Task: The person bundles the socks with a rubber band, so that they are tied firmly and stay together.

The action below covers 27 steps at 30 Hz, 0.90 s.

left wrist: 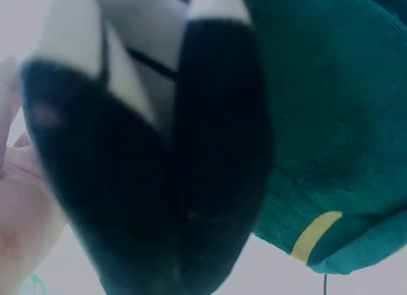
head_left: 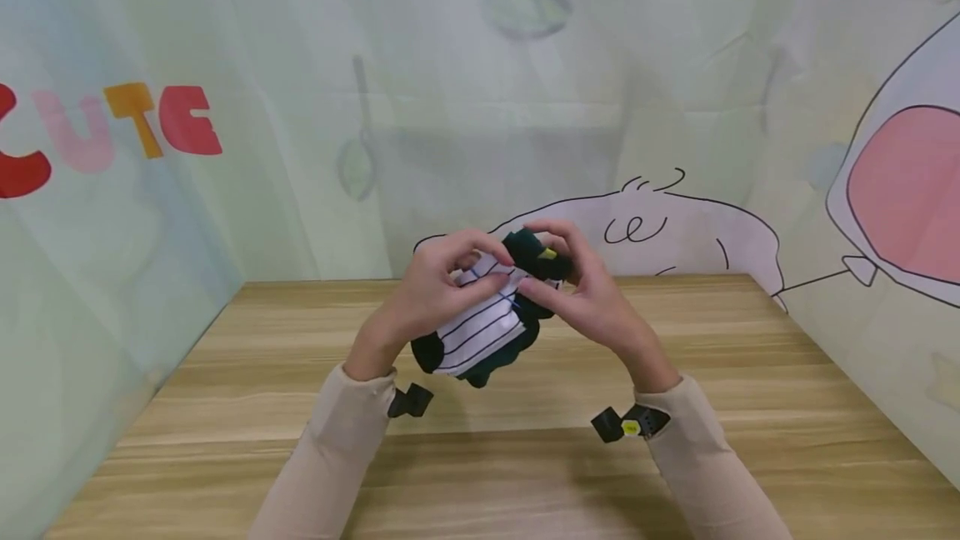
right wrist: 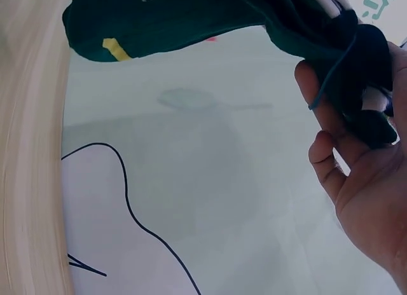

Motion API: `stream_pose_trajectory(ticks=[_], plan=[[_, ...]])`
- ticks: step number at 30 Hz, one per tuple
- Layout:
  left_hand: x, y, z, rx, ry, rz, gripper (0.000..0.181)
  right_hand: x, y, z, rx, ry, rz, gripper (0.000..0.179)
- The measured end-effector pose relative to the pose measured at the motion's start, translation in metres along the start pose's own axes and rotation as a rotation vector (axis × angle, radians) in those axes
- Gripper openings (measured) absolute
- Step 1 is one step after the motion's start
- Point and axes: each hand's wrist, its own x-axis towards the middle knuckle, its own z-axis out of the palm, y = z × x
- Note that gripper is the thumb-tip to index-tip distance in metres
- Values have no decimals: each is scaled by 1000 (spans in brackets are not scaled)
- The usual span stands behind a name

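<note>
Pinched black-striped white fabric socks with the left hand and gripped yellow-marked dark-green fabric socks with the right hand.

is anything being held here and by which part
In the head view, a bundle of socks: the left hand pinches the striped white part, the right hand grips the dark upper-right end.
</note>
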Motion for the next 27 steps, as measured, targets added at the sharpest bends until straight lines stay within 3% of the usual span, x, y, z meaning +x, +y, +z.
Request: stream_pose_trajectory(ticks=[7, 15, 27], plan=[[1, 2, -5, -43, 58, -51, 21, 0, 1, -2, -45, 10, -17, 59], [-1, 3, -11, -57, 146, -102, 22, 0, 1, -4, 13, 22, 4, 58], [-1, 2, -18, -35, 242, -77, 19, -1, -1, -3, -57, 76, -70, 63]])
